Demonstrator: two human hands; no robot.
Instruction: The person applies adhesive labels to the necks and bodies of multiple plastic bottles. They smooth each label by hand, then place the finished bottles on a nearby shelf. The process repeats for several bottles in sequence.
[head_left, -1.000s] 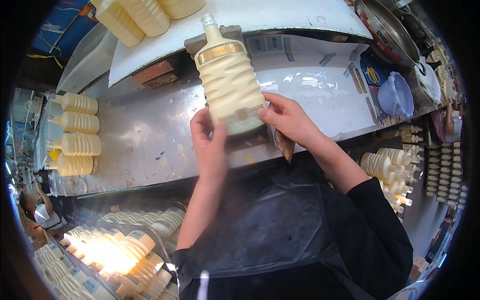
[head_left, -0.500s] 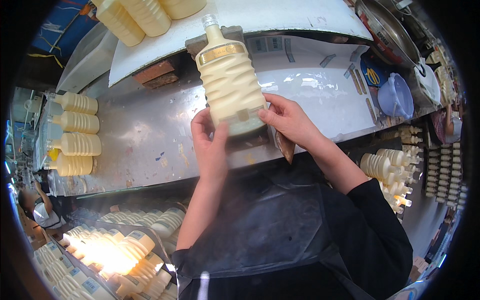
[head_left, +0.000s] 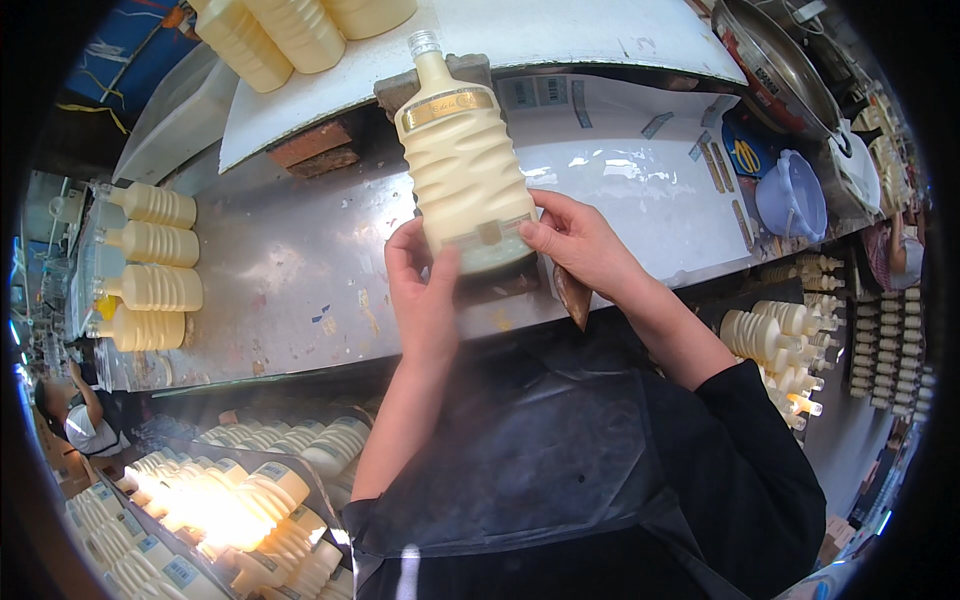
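A cream-coloured ribbed bottle [head_left: 462, 165] with a clear threaded neck lies tilted, its neck pointing away from me, against a dark block [head_left: 395, 92]. A gold label [head_left: 447, 108] runs across its shoulder. Near its base is a paler see-through strip label [head_left: 488, 233]. My left hand [head_left: 420, 285] grips the bottle's lower left side, thumb on the front. On the lower right side my right hand [head_left: 578, 240] holds it, thumb pressed at the strip's end. The fingers behind the bottle are hidden. A brown pointed piece [head_left: 571, 297] hangs below my right hand at the bench edge.
Several similar bottles [head_left: 155, 245] lie at the bench's left end, others [head_left: 262, 45] stand on the raised white board [head_left: 540, 35]. Loose label strips [head_left: 657, 124] lie at right, near a lavender bucket [head_left: 791, 195] and yellow-handled scissors [head_left: 745, 156]. Bottles [head_left: 275, 485] fill crates below left. A person [head_left: 90, 425] is far left.
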